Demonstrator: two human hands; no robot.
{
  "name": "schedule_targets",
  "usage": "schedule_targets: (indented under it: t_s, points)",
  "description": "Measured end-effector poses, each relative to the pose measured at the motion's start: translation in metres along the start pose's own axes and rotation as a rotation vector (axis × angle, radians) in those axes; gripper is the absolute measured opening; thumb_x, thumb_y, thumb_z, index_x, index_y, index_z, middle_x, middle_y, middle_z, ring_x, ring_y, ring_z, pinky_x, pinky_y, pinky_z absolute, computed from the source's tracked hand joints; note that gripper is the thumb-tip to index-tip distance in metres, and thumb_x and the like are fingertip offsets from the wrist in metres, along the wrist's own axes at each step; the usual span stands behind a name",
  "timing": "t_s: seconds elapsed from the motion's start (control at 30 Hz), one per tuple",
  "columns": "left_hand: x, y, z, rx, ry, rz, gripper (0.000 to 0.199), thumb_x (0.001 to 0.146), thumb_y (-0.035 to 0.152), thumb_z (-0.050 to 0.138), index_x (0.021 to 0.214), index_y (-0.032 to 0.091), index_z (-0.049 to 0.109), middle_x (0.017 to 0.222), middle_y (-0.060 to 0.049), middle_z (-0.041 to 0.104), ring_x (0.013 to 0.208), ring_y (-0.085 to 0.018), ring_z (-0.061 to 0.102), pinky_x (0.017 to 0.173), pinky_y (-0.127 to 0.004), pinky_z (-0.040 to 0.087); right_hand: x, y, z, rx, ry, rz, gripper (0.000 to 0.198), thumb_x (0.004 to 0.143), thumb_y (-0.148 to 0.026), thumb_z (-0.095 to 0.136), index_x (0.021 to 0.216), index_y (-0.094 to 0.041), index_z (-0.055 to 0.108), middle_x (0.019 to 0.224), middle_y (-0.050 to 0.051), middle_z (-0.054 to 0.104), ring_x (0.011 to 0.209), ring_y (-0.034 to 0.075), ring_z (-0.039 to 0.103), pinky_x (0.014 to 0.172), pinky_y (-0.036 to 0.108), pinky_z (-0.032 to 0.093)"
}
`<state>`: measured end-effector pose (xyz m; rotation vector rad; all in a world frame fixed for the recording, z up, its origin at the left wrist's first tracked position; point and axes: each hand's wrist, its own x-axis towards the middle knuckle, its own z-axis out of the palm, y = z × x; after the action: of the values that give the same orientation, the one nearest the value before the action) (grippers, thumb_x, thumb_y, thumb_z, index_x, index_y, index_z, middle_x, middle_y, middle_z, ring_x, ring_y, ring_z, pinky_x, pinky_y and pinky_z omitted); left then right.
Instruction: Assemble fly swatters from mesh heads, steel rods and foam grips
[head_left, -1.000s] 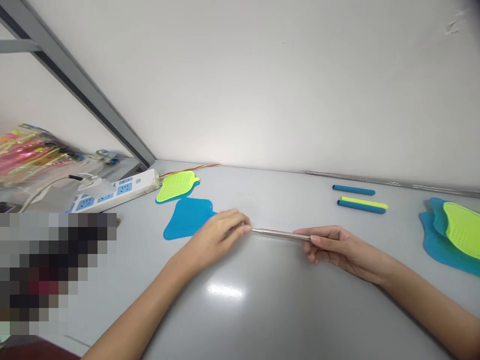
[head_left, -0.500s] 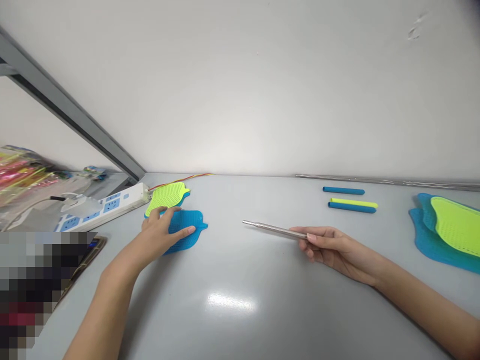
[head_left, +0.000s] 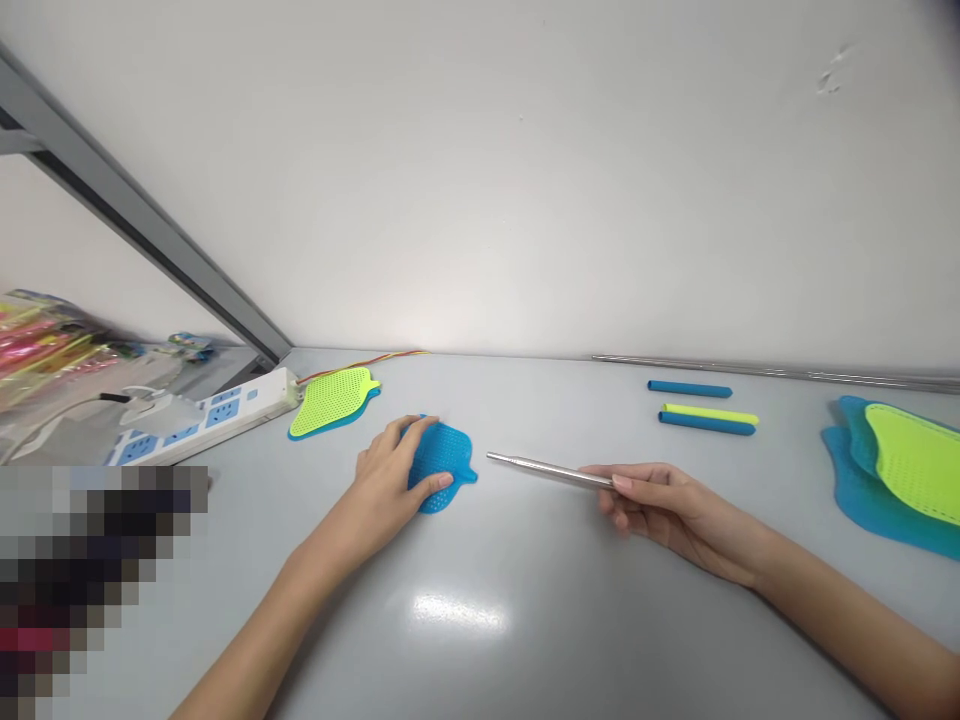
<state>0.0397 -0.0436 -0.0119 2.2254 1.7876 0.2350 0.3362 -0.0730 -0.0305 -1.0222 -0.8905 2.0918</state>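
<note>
My left hand (head_left: pixel 394 468) grips a blue perforated fly swatter head (head_left: pixel 448 452) by its edges, thumb at the near side and fingers at the far side. The swatter head's short neck points right. In my right hand (head_left: pixel 660 500) is a thin silver telescopic metal rod (head_left: pixel 551 470), pinched near its right end between thumb and fingers. The rod's slim left tip lies close to the neck, with a small gap between them. Part of the swatter head is hidden under my left hand.
A yellow-green swatter head (head_left: pixel 336 397) overlaps a blue one by the power strip (head_left: pixel 262 395). Blue and yellow tubes (head_left: pixel 709 422) lie at right, with more swatter heads (head_left: pixel 919 460) beyond. Metal rods (head_left: pixel 750 368) run along the wall. Plastic-wrapped items (head_left: pixel 52 340) are at far left.
My left hand has moved right, bringing the blue swatter head away from the yellow-green one and close to the rod's tip. My right hand and the rod have hardly moved.
</note>
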Motion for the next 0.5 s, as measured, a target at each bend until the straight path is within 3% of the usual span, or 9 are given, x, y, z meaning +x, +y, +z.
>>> schedule_targets:
  t_s: [0.23, 0.5]
  points:
    - [0.0, -0.001, -0.004, -0.206, -0.027, -0.073, 0.06, 0.071, 0.032, 0.054, 0.125, 0.028, 0.028, 0.125, -0.005, 0.03, 0.115, -0.024, 0.034, 0.092, -0.037, 0.034, -0.001, 0.002, 0.002, -0.046, 0.014, -0.026, 0.034, 0.077, -0.03, 0.055, 0.109, -0.018, 0.059, 0.078, 0.004, 0.056, 0.064, 0.011, 0.047, 0.067, 0.027, 0.04]
    - [0.004, -0.007, -0.003, -0.358, 0.088, -0.164, 0.057, 0.067, 0.029, 0.056, 0.121, 0.029, 0.037, 0.122, -0.006, 0.038, 0.108, -0.025, 0.043, 0.076, -0.034, 0.045, -0.001, 0.0, 0.002, -0.05, 0.026, -0.009, 0.035, 0.075, -0.032, 0.057, 0.107, -0.018, 0.06, 0.076, 0.004, 0.055, 0.062, 0.011, 0.046, 0.066, 0.027, 0.04]
